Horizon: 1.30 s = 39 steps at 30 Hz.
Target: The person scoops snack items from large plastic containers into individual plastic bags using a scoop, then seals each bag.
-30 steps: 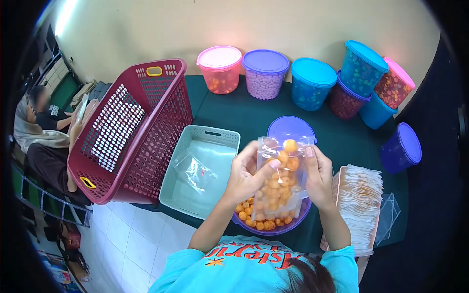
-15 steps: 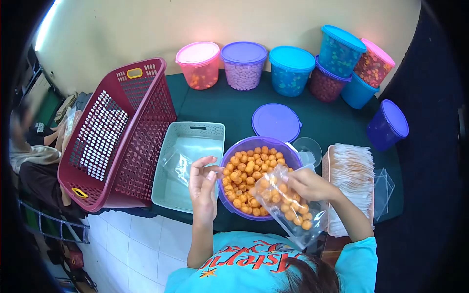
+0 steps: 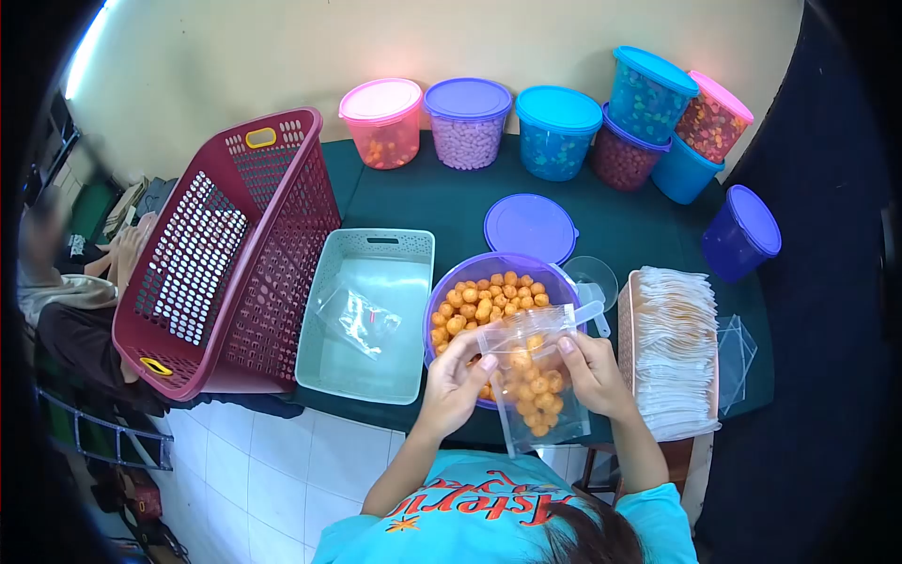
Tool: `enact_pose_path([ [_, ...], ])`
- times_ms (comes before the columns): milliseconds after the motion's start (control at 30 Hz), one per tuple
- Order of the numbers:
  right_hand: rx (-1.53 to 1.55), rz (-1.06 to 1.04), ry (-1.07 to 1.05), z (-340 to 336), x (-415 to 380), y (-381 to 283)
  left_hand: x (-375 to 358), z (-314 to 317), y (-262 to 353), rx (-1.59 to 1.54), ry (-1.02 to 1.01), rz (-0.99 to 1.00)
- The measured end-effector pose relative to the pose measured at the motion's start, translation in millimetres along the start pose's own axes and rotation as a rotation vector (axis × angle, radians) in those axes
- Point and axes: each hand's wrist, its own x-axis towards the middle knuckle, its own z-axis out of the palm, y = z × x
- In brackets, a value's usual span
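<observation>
My left hand [image 3: 455,387] and my right hand [image 3: 596,373] pinch the two sides of a clear plastic bag [image 3: 564,428] near its top. Round orange snack balls lie inside the bag. It hangs over the near right side of a purple tub [image 3: 437,299] filled with the same snack balls [image 3: 465,310], hiding part of them. Close to my right hand, a clear scoop handle [image 3: 599,324] sticks out at the tub's right edge. A purple lid [image 3: 531,228] lies flat behind the tub.
A pale green basket [image 3: 362,381] holding a clear plastic bag [image 3: 362,320] stands left, beside a tall maroon basket [image 3: 272,273]. Right is a bin of stacked packets [image 3: 672,357] and flat clear sheets [image 3: 736,362]. Several lidded tubs [image 3: 468,127] line the back. A person [image 3: 70,291] sits at far left.
My left hand has moved right and down from above the tub to grip the bag. The bag has turned more upright, held between both hands.
</observation>
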Motion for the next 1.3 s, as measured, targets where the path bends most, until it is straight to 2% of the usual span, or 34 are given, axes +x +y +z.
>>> enact_pose_path([
  [100,0.026,-0.047,0.071,11,-2,-2,3,11,2,0.069,0.109,0.054],
  [133,0.182,-0.065,0.179,20,-2,-7,4,13,1,0.12,0.165,0.121],
  [167,0.184,-0.062,0.177,26,-1,-6,4,13,3,0.121,0.168,0.118],
  [233,0.435,-0.176,0.35,36,1,1,5,14,9,0.082,0.177,0.144],
  [367,0.489,-0.201,0.378,40,7,0,4,-2,2,0.051,0.183,0.158],
  [500,0.531,-0.121,0.319,53,12,-13,-1,-5,14,0.149,0.216,0.176],
  [533,0.393,-0.165,0.283,55,13,-10,-3,-3,20,0.086,0.207,0.217],
  [567,0.398,-0.167,0.268,60,13,-7,-4,-1,24,0.023,0.194,0.257],
  [633,0.332,-0.25,0.323,72,16,-8,-9,-4,23,0.08,0.265,0.278],
  [700,0.418,-0.288,0.316,79,17,-18,-11,-17,21,0.205,0.223,0.321],
  [800,0.421,-0.235,0.3,82,17,-23,-11,-21,31,0.231,0.248,0.32],
  [867,0.455,-0.134,0.18,77,18,-23,-8,-24,35,0.232,0.22,0.312],
  [967,0.429,-0.119,0.254,76,18,-13,-5,-25,40,0.118,0.227,0.261],
  [1033,0.342,-0.13,0.271,77,16,-9,-11,-34,35,0.385,0.174,0.218],
  [1067,0.379,-0.127,0.286,80,15,-10,-14,-35,31,0.413,0.188,0.301],
  [1100,0.421,-0.117,0.301,83,12,-12,-18,-36,33,0.414,0.207,0.29],
  [1167,0.466,-0.107,0.25,84,12,-18,-22,-38,41,0.471,0.197,0.314],
  [1233,0.462,-0.163,0.096,81,16,-29,-23,-41,44,0.504,0.164,0.344],
  [1267,0.304,-0.274,0.043,80,20,-23,-24,-42,44,0.533,0.118,0.366],
  [1300,0.306,-0.272,0.031,79,20,-21,-25,-42,46,0.534,0.13,0.364],
])
